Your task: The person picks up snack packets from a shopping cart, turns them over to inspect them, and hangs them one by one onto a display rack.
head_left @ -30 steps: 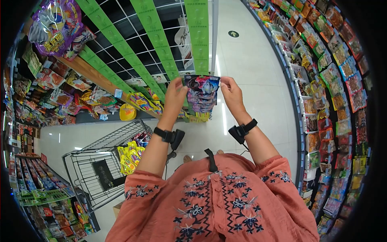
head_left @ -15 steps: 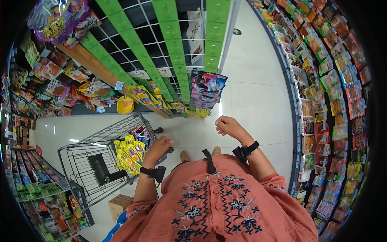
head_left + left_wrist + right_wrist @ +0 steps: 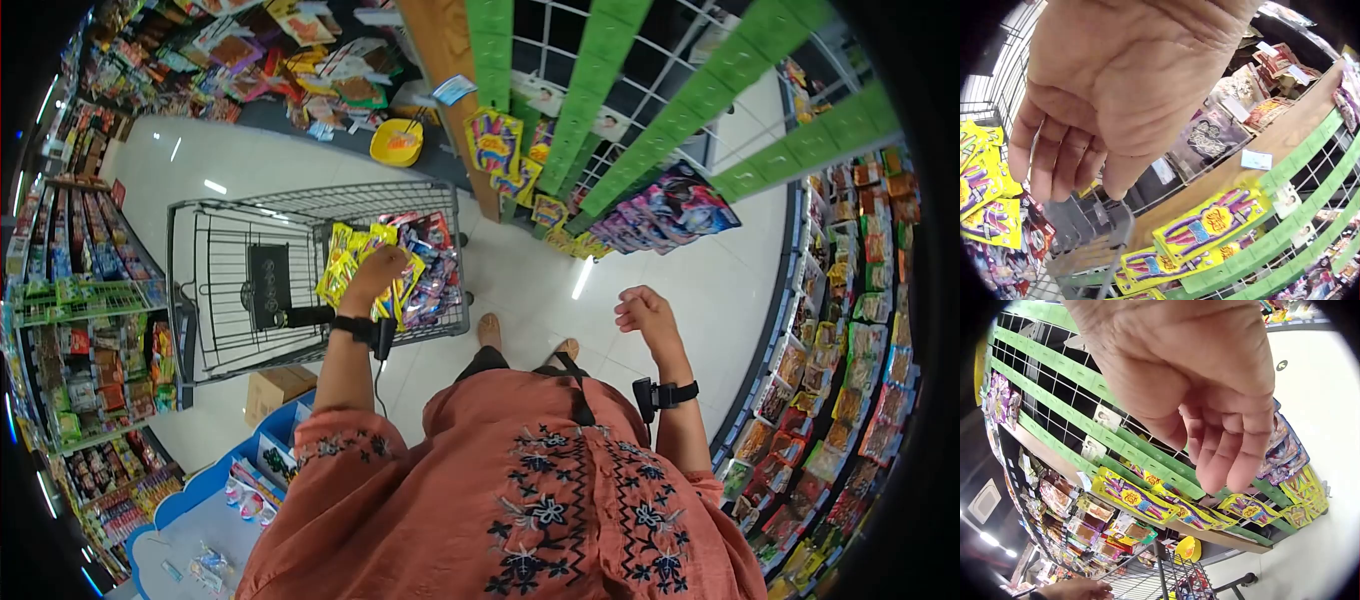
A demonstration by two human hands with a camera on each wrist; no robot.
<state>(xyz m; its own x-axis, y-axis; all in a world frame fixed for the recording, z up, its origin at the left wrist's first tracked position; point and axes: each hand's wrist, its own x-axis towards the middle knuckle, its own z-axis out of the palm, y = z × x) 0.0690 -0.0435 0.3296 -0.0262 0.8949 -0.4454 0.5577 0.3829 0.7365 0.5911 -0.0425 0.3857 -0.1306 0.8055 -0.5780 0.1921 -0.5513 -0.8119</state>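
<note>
My left hand point(image 3: 378, 272) hovers over the shopping cart point(image 3: 250, 355), overlapping the yellow candy bags point(image 3: 345, 255) in the head view. In the left wrist view its fingers point(image 3: 1054, 156) hang loosely bent and hold nothing. Beside those yellow bags lie dark purple and red packets point(image 3: 435, 265) in the cart. My right hand point(image 3: 650, 322), empty with relaxed fingers, is held in front of my body below the green-strip rack. Purple-and-blue packets point(image 3: 665, 212) hang from that rack, apart from the right hand.
Green hanging strips point(image 3: 595, 75) on a wire grid carry more yellow candy bags point(image 3: 495, 140). A yellow basket point(image 3: 397, 143) sits by the left shelf. Packed snack shelves point(image 3: 800, 400) line the right side. A cardboard box point(image 3: 277, 390) and blue-edged display point(image 3: 180, 520) stand behind the cart.
Both hands have come away from the packets on the rack's end strip. The left hand has moved left over the cart, the right lowered. The view has turned left, with the cart now more central.
</note>
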